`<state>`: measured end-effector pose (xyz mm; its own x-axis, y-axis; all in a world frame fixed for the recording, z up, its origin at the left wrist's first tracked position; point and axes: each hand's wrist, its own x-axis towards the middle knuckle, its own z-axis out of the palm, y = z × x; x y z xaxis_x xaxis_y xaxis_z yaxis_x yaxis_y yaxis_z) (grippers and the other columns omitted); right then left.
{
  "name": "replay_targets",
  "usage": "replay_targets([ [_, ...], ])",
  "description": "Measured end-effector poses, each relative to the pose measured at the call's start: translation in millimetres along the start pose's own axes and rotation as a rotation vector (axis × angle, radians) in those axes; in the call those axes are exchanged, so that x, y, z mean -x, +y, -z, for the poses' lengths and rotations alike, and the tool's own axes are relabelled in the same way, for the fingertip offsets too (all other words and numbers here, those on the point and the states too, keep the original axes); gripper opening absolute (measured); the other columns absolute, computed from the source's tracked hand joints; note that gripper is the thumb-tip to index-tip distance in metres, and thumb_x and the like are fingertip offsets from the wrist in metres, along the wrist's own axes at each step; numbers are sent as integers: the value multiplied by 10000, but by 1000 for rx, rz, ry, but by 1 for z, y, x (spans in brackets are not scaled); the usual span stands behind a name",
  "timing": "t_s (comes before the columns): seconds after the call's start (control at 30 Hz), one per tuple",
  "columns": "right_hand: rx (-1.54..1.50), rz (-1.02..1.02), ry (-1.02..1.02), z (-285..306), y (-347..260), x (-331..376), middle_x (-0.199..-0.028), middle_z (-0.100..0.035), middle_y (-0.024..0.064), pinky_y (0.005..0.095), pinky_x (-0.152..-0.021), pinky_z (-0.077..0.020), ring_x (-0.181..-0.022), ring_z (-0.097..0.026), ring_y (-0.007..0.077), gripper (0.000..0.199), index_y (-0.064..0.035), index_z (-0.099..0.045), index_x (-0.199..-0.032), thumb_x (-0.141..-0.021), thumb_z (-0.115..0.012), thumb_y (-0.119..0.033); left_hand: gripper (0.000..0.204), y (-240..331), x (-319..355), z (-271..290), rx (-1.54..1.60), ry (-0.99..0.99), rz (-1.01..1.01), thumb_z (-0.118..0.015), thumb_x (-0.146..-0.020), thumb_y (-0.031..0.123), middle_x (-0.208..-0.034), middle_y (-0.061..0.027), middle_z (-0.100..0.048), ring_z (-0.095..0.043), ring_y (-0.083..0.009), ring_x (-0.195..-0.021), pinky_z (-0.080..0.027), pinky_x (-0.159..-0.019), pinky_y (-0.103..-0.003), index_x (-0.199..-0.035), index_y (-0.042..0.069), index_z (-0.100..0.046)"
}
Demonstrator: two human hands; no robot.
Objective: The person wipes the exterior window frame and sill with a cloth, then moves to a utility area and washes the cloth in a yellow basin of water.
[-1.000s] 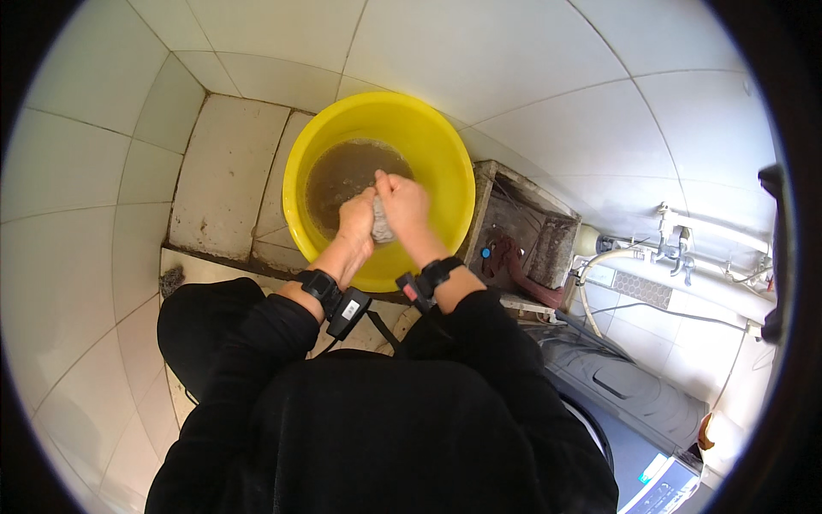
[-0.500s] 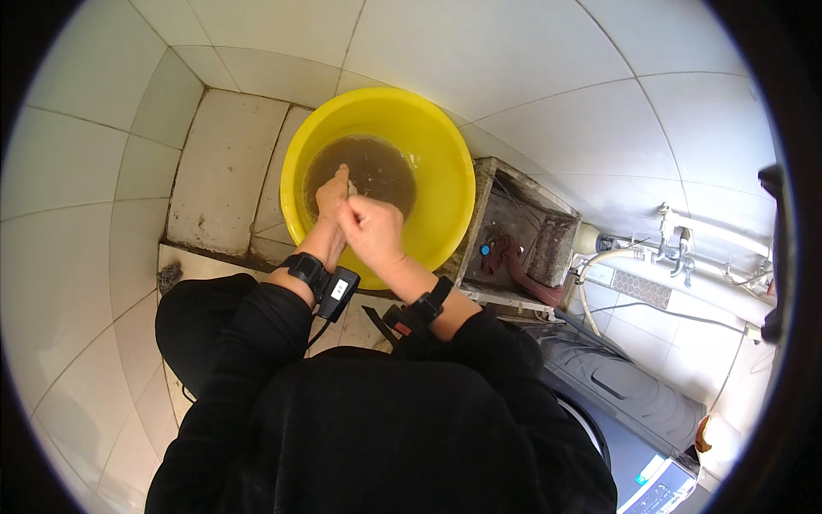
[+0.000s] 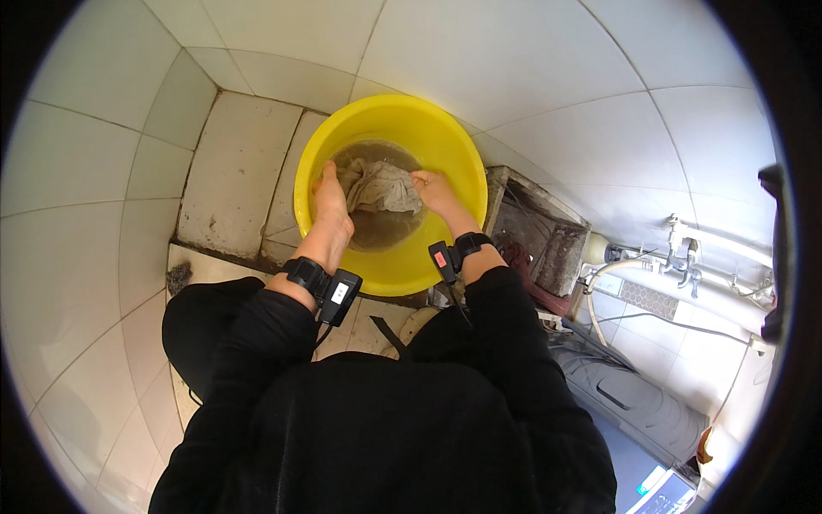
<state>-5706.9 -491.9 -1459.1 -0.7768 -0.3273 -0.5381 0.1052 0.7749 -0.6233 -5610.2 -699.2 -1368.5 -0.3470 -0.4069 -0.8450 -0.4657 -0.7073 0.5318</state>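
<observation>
In the round yellow basin (image 3: 445, 141) — both hands (image 3: 332, 214) (image 3: 438, 193) hold sodden cloth (image 3: 383, 187).

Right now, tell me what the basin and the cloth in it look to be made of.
Basin: probably plastic, a glossy, even bright yellow with a smooth moulded rim. Cloth: seems a soft woven fabric, light grey, soaked and crumpled into folds in murky water; the exact fibre is unclear.

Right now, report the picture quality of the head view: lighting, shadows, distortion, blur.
Head view: even daylight, no harsh glare; the yellow basin is bright and sharp. Fisheye bends the tile lines toward a black round rim. The left hand and right hand on the grey cloth are crisp, unblurred. The black clothing below loses detail in shade.
</observation>
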Motion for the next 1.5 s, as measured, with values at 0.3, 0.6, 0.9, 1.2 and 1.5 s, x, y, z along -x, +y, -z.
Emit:
replay_targets([
  [0.3, -275, -45, -50, -88, -45, -17, -1349, -606, 200, 386, -1031, -444, -1265, -563, 320, 494, -4, -512, -1410, -930, -577, -102, 738, -35, -23, 8, 99, 40, 202, -501, -1009, 493, -1599, -122, -316, -385, -284, -1399, -368, -1108, -465, -1574, 100, -232],
  [0.6, -172, 447, 95, -33, -139, 110, -957, -678, 160, 352, -759, -522, -900, -671, 282, 242, -33, -621, -1110, -930, -661, -190, 322, -12, -18, 4, 475, -415, 266, -578, -993, 446, -884, -72, -618, -611, -223, -845, -522, -770, -416, -966, 126, -601],
  [0.9, -123, 153, 371, -39, -142, 92, -725, -633, 194, 484, -662, -512, -711, -639, 411, 356, -49, -593, -800, -970, -588, -362, 387, -40, 5, -15, 211, -114, 159, -564, -1029, 388, -927, -86, -645, -609, -210, -831, -516, -740, -374, -1010, 8, -635],
  [1.2, -160, 307, 316, -44, -133, 113, -749, -648, 212, 476, -643, -495, -708, -636, 418, 360, -29, -615, -814, -984, -545, -338, 398, -24, 5, -5, 223, -139, 96, -598, -1009, 394, -746, -76, -569, -525, -197, -649, -469, -599, -370, -764, 81, -585],
  [1.5, -141, 412, 235, -48, -128, 121, -754, -640, 218, 473, -643, -508, -712, -643, 416, 319, -49, -635, -839, -986, -542, -316, 377, -21, 0, -2, 168, -78, 102, -635, -986, 355, -800, -98, -595, -556, -228, -726, -470, -658, -397, -910, -14, -654],
])
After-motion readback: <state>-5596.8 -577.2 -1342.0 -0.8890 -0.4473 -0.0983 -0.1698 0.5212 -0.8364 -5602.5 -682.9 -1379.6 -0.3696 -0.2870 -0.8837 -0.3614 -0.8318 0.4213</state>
